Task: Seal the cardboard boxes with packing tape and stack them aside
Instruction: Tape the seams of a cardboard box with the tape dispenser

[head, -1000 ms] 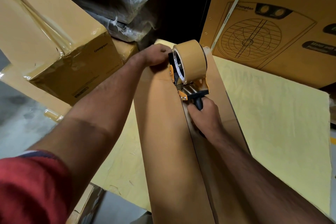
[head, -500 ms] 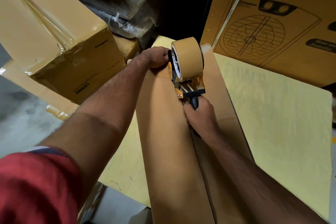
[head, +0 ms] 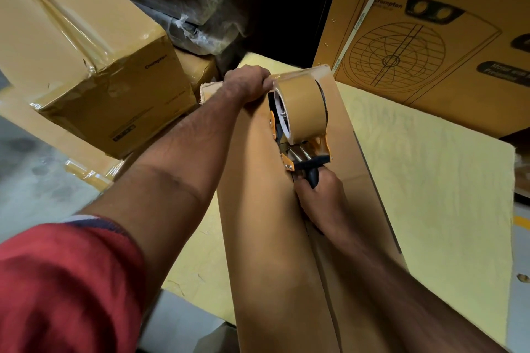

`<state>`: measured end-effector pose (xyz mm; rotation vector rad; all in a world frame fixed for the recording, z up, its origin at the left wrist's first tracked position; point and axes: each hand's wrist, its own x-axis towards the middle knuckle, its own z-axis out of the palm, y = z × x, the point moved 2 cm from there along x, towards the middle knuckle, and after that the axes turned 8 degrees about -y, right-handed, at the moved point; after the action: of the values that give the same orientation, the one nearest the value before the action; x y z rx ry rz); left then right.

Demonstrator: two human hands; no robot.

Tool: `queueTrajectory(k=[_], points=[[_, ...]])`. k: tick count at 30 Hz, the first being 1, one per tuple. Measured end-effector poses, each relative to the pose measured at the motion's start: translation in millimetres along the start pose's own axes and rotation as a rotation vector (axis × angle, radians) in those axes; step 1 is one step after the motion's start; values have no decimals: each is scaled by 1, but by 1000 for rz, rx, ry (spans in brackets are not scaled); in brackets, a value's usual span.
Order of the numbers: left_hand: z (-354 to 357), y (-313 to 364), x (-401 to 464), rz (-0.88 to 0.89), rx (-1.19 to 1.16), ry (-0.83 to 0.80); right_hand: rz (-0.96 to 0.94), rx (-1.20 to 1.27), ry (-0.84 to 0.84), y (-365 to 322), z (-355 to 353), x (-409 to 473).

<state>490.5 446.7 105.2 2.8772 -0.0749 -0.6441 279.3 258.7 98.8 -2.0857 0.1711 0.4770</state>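
Yellow foam sheet [head: 430, 195] lies under the long cardboard box [head: 258, 238]. My right hand [head: 321, 198] curls round the tape dispenser [head: 301, 126] handle over its seam; my left hand [head: 246, 82] presses the tape end at the far edge.

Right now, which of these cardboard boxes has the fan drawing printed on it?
The large box standing upright at the upper right, behind the one being taped. The plastic-wrapped box on the left and the long box under the hands show no such drawing.
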Motion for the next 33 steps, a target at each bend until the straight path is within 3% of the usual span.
queueTrajectory(k=[15, 33], points=[[24, 1, -26, -59, 124, 128, -16, -5, -8, 13, -4, -27], [39, 11, -37, -78, 49, 189, -26, 24, -8, 6, -5, -40]])
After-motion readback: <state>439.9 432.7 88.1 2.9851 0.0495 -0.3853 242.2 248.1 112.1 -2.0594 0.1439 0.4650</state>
